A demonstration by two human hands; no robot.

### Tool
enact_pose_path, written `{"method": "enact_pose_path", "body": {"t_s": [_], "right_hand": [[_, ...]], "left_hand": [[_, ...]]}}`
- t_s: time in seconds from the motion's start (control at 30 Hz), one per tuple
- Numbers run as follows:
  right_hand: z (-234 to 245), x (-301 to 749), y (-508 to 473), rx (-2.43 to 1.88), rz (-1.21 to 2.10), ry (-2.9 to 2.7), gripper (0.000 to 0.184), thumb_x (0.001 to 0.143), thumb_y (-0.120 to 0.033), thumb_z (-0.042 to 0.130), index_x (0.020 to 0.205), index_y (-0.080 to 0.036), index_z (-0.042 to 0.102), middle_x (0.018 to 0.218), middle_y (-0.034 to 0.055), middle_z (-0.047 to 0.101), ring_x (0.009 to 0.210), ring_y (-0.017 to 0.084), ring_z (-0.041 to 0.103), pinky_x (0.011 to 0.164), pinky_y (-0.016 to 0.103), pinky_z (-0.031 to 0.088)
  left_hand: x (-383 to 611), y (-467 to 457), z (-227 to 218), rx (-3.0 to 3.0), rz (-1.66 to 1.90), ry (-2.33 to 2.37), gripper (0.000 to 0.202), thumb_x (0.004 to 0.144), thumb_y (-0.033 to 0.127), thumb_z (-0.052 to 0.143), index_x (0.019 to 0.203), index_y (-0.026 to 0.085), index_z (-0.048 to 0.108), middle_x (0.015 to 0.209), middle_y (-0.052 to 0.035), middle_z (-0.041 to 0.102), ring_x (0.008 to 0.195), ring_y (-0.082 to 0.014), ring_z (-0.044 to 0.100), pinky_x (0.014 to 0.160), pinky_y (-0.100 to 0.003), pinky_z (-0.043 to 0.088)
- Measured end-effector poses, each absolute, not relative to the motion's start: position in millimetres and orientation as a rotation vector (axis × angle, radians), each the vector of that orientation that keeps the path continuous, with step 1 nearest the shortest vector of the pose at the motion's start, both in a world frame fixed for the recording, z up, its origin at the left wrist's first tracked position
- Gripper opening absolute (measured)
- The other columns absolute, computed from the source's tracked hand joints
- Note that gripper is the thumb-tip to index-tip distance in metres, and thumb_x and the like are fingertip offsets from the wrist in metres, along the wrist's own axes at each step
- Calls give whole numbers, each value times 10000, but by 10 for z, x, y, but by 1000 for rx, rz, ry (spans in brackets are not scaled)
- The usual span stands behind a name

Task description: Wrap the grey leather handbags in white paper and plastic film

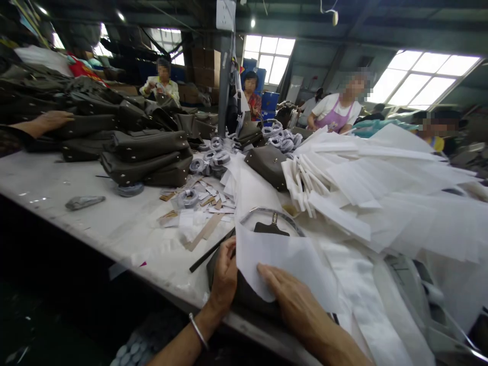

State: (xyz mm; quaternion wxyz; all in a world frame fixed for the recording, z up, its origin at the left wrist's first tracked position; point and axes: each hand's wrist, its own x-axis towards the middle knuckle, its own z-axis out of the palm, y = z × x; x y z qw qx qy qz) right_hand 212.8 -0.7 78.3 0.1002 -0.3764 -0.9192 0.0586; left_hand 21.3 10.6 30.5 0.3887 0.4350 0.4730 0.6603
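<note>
In front of me on the table lies a dark olive handbag (249, 291), mostly covered by a white sheet (282, 256). Its curved handle (293, 223), wrapped in clear film, and a dark tag (269, 229) on a metal clip show beyond the sheet's far edge. My left hand (225, 274), with a bangle at the wrist, has its fingers bent around the sheet's left edge, against the bag's side. My right hand (285, 292) rests on the sheet with fingers stretched out; the fingers' far side is partly hidden. A dark strap (211, 251) sticks out left of the bag.
Stacked olive bags (148, 157) fill the table's left and back. Film-wrapped rings (215, 157) and paper scraps (209, 201) lie mid-table. White sheets (381, 173) pile up at right. Another person's hand (51, 122) reaches in at left. A grey post (223, 86) rises behind; co-workers (337, 109) are beyond.
</note>
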Motion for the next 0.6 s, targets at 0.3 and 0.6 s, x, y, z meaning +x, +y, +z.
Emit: {"method": "enact_pose_path", "body": {"t_s": [0.3, 0.6], "right_hand": [[497, 1664, -258, -1485, -358, -2703, 496, 791, -2, 505, 1264, -97, 624, 1309, 222, 611, 1086, 373, 652, 866, 514, 581], [344, 1881, -322, -1220, -286, -2540, 700, 751, 54, 385, 1390, -198, 517, 1444, 93, 525, 1291, 269, 531, 1020, 427, 517]], "left_hand": [[215, 119, 341, 734, 1773, 841, 557, 911, 572, 542, 1301, 178, 504, 1437, -143, 494, 1386, -296, 407, 1139, -440, 342], [17, 182, 447, 1580, 1351, 1386, 622, 748, 96, 533, 1357, 218, 496, 1429, -83, 475, 1378, -245, 395, 1205, -455, 243]]}}
